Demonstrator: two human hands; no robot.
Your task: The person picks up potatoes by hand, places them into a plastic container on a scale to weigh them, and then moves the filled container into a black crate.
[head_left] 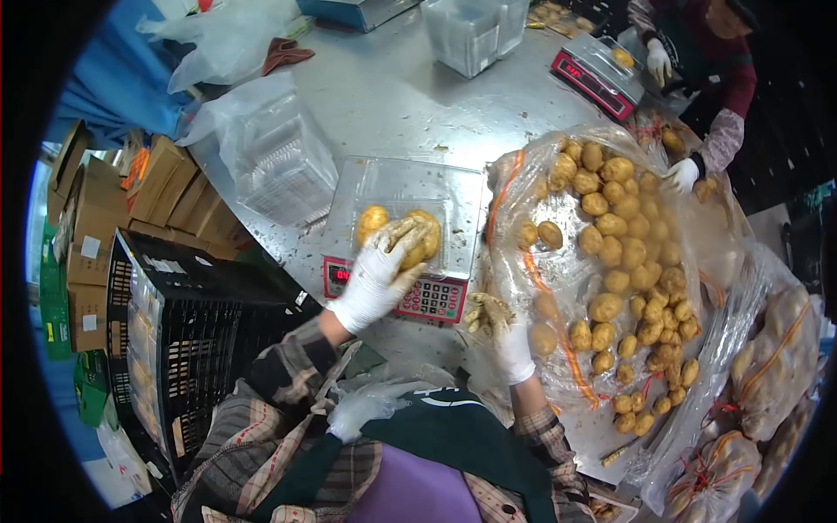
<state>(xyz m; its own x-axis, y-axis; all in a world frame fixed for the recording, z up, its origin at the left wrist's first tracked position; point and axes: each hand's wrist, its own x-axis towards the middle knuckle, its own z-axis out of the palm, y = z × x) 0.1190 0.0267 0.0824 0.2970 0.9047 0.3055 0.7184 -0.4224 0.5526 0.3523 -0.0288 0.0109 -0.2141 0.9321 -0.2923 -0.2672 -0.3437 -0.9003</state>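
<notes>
My left hand (381,272), in a soiled white glove, is closed around a potato (425,242) in a clear plastic tray (453,196). A second potato (372,221) lies beside it in the tray. The tray rests on a scale (436,298) with a red keypad panel; its lit display is partly hidden by my hand. My right hand (506,338), gloved with muddy fingers, is by the scale's right front corner, next to the opened plastic bag (514,196). Its fingers look loosely apart, with no potato seen in them. Many loose potatoes (623,227) lie on the bag.
Stacked clear trays (283,157) stand at the left, with more trays (466,35) at the back. A co-worker's gloved hand (683,176) touches the bag's far side near another red scale (593,78). Black crates (200,349) are left; filled bags (772,366) lie right.
</notes>
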